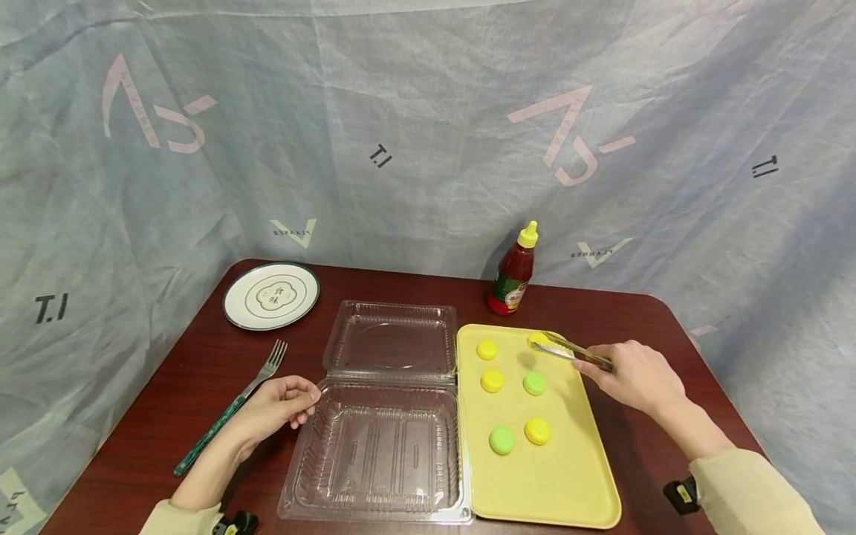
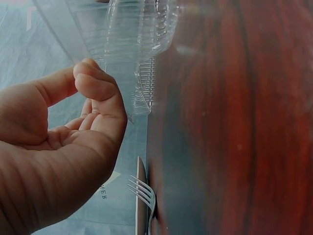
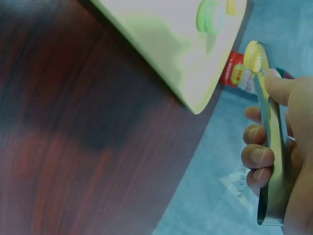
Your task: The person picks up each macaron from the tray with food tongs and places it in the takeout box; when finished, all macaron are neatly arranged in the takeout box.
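My left hand (image 1: 277, 407) pinches the left rim of a clear plastic clamshell box (image 1: 381, 446), which lies unfolded on the table; the left wrist view shows thumb and forefinger meeting at its edge. In my right hand (image 1: 638, 375) is a pair of metal tongs (image 3: 276, 147), fingers wrapped around its arms. The tongs' tips grip a yellow macaron (image 3: 252, 58) over the far right part of a yellow tray (image 1: 555, 483). Other macarons lie on the tray, among them a yellow one (image 1: 538, 431) and a green one (image 1: 502, 440).
A sauce bottle (image 1: 515, 271) with a yellow cap stands behind the tray. At the back left lies a white plate (image 1: 241, 297). A fork (image 1: 230, 409) with a green handle lies beside my left forearm. A grey cloth (image 1: 428, 134) hangs behind the table.
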Motion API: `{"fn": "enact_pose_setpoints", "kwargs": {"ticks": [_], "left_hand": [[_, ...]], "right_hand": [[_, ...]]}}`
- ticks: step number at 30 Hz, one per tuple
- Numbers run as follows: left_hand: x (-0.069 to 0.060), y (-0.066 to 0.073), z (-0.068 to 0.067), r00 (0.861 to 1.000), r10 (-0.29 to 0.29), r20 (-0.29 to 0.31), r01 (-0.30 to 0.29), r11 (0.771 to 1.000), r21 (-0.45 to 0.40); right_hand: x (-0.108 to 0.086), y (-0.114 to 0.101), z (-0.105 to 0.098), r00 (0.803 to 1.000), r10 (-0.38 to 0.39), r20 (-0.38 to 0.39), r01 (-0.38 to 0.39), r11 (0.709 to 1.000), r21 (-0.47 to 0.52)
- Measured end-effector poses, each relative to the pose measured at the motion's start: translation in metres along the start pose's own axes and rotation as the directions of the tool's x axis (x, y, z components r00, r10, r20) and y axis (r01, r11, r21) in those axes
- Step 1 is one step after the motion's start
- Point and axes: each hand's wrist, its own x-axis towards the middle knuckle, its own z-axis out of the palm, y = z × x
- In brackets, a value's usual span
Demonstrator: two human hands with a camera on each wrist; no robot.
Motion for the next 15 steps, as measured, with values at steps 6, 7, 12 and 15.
{"fn": "enact_pose_setpoints", "kwargs": {"ticks": [6,7,12,15], "left_hand": [[0.000,0.000,0.000,1.000,0.000,-0.001,0.000,1.000,0.001],[0.000,0.000,0.000,1.000,0.001,-0.002,-0.001,1.000,0.001],[0.000,0.000,0.001,1.000,0.001,-0.002,-0.001,1.000,0.001],[0.000,0.000,0.000,1.000,0.000,-0.001,0.000,1.000,-0.001]], "right_hand": [[0.001,-0.011,-0.007,1.000,-0.021,-0.002,0.021,1.000,0.011],[0.001,-0.013,-0.007,1.000,-0.027,-0.007,0.027,1.000,0.013],[0.002,-0.022,-0.009,0.998,-0.065,-0.026,0.065,0.998,0.007],[0.003,-0.029,-0.010,0.996,-0.080,-0.027,0.080,0.997,0.008]]}}
